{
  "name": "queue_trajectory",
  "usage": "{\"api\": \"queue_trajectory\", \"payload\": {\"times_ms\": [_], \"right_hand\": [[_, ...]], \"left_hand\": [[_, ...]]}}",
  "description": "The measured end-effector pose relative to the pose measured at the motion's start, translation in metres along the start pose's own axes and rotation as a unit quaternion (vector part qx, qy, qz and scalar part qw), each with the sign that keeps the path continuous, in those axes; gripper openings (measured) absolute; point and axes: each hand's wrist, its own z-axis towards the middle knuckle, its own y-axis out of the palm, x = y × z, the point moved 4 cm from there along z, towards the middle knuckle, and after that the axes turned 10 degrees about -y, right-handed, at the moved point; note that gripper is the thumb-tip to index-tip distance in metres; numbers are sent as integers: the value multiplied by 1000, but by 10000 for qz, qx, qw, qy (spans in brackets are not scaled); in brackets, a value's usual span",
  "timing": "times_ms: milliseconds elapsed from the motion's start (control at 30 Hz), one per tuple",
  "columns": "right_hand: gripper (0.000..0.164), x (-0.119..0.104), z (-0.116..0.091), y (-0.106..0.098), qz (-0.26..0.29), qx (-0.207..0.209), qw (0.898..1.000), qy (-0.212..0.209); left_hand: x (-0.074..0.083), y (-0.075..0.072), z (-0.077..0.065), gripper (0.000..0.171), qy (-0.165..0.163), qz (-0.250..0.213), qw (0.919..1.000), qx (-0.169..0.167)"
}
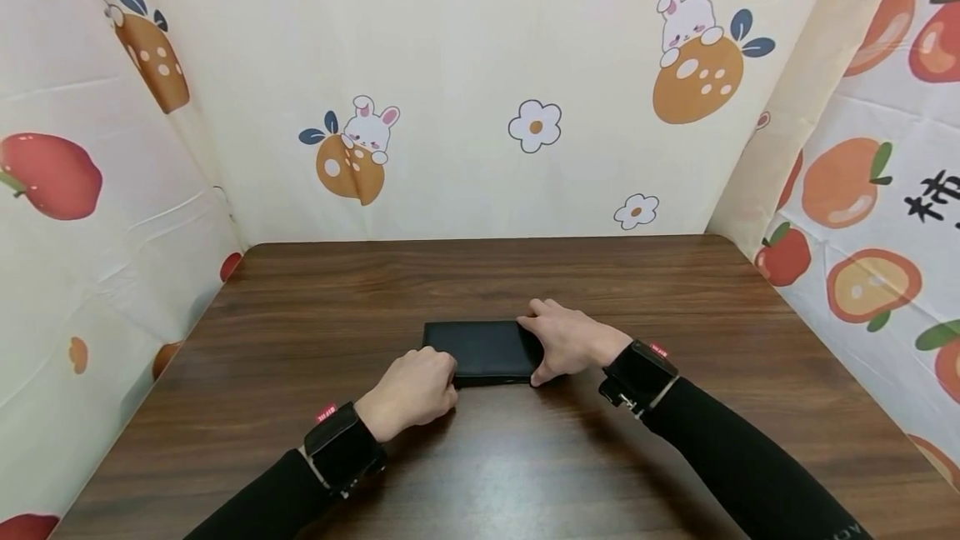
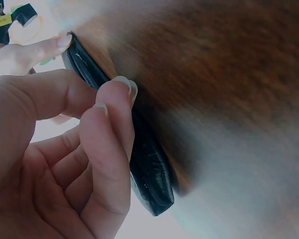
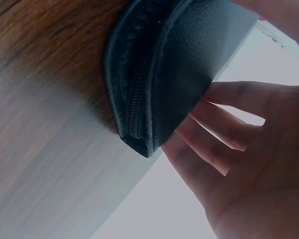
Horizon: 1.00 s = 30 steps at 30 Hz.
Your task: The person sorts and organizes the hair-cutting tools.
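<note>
A flat black zip wallet (image 1: pixel 491 347) lies on the brown wooden table (image 1: pixel 360 286). My left hand (image 1: pixel 415 390) is at its front left corner, fingers curled and thumb and fingertips pinched together at the zipped edge. Any zipper pull there is hidden by the fingers. My right hand (image 1: pixel 566 340) grips the wallet's right end, with its thumb at the near edge and fingers at the far edge. In the right wrist view, the zipper (image 3: pixel 135 107) runs along the wallet's side with its teeth meshed at that end.
A cream curtain (image 1: pixel 465 173) with rabbit and flower prints hangs behind the table's back edge. Fruit-printed cloth stands to the left (image 1: pixel 127 157) and to the right (image 1: pixel 795 290). Each wrist wears a black strapped camera.
</note>
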Motion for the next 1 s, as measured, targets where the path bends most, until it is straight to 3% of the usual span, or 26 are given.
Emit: {"api": "queue_trajectory", "payload": {"times_ms": [500, 1000], "right_hand": [[91, 1, -1, 1, -8, 43, 10000, -45], [91, 1, -1, 0, 36, 45, 10000, -8]], "left_hand": [[-7, -3, -2, 28, -29, 47, 10000, 82], [-29, -10, -2, 29, -534, 127, 9984, 122]]}}
